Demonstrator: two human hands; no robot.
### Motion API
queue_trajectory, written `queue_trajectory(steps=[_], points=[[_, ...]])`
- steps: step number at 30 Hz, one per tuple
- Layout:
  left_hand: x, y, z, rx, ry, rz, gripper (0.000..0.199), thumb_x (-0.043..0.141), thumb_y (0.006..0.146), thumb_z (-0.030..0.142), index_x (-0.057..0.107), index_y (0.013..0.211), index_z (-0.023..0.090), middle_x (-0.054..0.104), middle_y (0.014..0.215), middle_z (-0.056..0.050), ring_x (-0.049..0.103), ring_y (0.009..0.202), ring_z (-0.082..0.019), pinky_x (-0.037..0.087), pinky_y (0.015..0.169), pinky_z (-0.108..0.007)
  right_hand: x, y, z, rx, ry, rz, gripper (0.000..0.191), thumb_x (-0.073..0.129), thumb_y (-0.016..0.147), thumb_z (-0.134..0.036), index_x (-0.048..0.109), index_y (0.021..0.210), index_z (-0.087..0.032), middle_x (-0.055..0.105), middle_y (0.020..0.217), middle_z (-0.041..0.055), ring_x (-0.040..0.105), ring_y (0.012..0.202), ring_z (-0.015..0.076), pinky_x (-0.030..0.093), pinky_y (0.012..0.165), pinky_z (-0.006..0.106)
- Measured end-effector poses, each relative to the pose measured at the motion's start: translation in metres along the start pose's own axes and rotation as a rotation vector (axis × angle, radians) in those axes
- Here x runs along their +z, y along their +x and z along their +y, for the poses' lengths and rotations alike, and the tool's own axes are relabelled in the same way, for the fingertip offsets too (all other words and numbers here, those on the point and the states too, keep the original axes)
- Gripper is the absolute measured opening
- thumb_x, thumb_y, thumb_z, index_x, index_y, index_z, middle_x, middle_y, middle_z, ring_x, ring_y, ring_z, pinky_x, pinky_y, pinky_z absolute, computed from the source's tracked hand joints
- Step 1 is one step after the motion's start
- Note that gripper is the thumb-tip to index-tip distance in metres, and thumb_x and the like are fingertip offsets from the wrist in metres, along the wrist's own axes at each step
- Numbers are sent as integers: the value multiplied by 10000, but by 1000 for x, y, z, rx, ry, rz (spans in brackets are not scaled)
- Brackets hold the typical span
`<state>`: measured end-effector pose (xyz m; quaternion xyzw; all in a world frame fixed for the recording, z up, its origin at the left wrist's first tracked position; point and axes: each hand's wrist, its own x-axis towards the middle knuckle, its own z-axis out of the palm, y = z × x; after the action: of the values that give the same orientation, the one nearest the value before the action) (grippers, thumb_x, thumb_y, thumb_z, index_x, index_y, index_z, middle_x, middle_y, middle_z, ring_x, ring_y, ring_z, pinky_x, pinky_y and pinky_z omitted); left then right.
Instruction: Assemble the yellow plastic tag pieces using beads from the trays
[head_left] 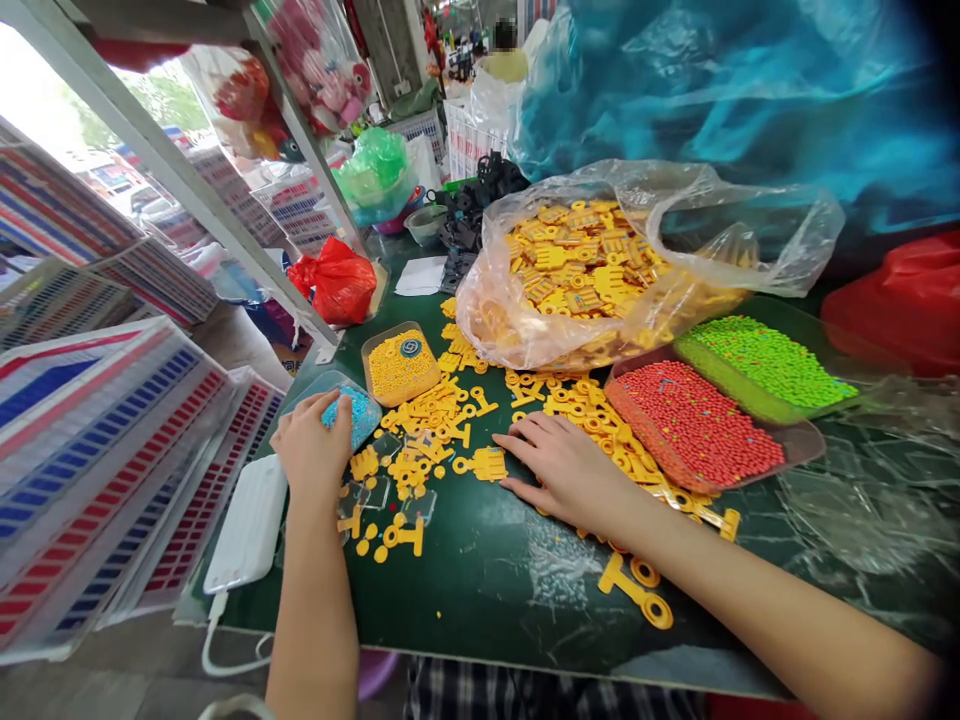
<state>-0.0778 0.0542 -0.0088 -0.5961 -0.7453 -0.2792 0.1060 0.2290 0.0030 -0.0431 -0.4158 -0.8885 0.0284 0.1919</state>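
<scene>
My left hand (316, 442) is over a small clear tray of blue beads (363, 408), fingers curled down into it and thumb alongside. What its fingertips pinch, if anything, is hidden. My right hand (566, 470) lies low over the table with fingers apart. Its fingertips are at the right edge of a yellow hand-shaped plastic piece (487, 464) with a ring at its left end. Loose yellow plastic parts (431, 415) lie between my hands, along with small clear squares (424, 506). More yellow parts (592, 405) are heaped beyond and under my right hand.
A tray of yellow beads (397, 368) holds a dark round disc. Trays of red beads (694, 420) and green beads (769, 362) stand at right. Behind are a clear bag of yellow parts (585, 260) and black parts (480, 205). A white power bank (246, 522) lies at left.
</scene>
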Motion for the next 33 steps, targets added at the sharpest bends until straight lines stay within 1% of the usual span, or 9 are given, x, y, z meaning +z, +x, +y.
queue_trajectory(steps=[4, 11, 16, 21, 23, 25, 27, 30, 33], points=[[6, -4, 7, 16, -15, 1, 401, 538, 890, 491, 716, 1128, 222, 694, 1196, -135, 582, 1116, -410, 418, 953, -570, 0, -1, 0, -18, 7, 5, 364, 619, 910, -353, 648, 1226, -176, 662, 1057, 105, 585, 1021, 263, 494, 853, 407], [7, -17, 44, 245, -117, 48, 285, 503, 936, 378, 695, 1090, 234, 703, 1156, -86, 606, 1096, -310, 390, 991, -484, 0, 0, -1, -16, -7, -9, 304, 632, 904, -347, 677, 1132, -152, 651, 1076, 117, 579, 1040, 276, 489, 858, 413], [8, -22, 51, 180, -80, -6, 276, 484, 930, 358, 712, 1001, 220, 719, 1107, -99, 620, 1043, -326, 417, 936, -481, 1, 0, 0, -11, -34, -4, 267, 645, 899, -368, 689, 1061, -160, 659, 1066, 114, 577, 1034, 278, 470, 827, 391], [12, 12, 58, 183, -64, -143, 341, 479, 923, 423, 731, 954, 197, 747, 1007, -93, 637, 987, -302, 411, 942, -452, -1, 1, -1, -4, -71, -2, 253, 678, 881, -389, 698, 992, -163, 670, 1055, 121, 577, 1022, 273, 449, 816, 385], [16, 37, 62, 219, -44, -284, 398, 467, 919, 456, 743, 1014, 185, 752, 1033, -88, 640, 982, -292, 424, 917, -415, -2, 2, -1, 7, -86, -10, 251, 684, 877, -396, 697, 960, -160, 670, 1032, 115, 577, 1007, 270, 438, 798, 372], [22, 64, 66, 295, -15, -526, 436, 475, 902, 491, 751, 1061, 192, 762, 1022, -72, 654, 910, -270, 455, 807, -349, -3, 2, -1, 12, -86, -10, 242, 685, 876, -401, 694, 921, -163, 666, 992, 101, 574, 987, 263, 425, 778, 361], [29, 85, 71, 363, 19, -648, 381, 572, 831, 501, 780, 985, 221, 774, 975, -52, 658, 866, -265, 448, 756, -321, -4, 3, -1, 12, -78, -9, 236, 679, 880, -403, 691, 897, -168, 660, 962, 91, 568, 974, 256, 417, 767, 356], [38, 102, 79, 432, 57, -713, 310, 661, 747, 493, 791, 887, 248, 779, 928, -37, 664, 829, -262, 436, 736, -312, -6, 3, -1, 11, -77, -12, 246, 672, 883, -409, 692, 890, -164, 659, 950, 89, 564, 974, 254, 416, 769, 359], [45, 104, 85, 481, 84, -736, 302, 678, 721, 502, 780, 844, 247, 777, 937, -42, 669, 844, -262, 433, 756, -313, -7, 4, -1, 14, -79, -18, 255, 676, 881, -409, 695, 900, -156, 660, 953, 89, 568, 979, 258, 424, 785, 368]])
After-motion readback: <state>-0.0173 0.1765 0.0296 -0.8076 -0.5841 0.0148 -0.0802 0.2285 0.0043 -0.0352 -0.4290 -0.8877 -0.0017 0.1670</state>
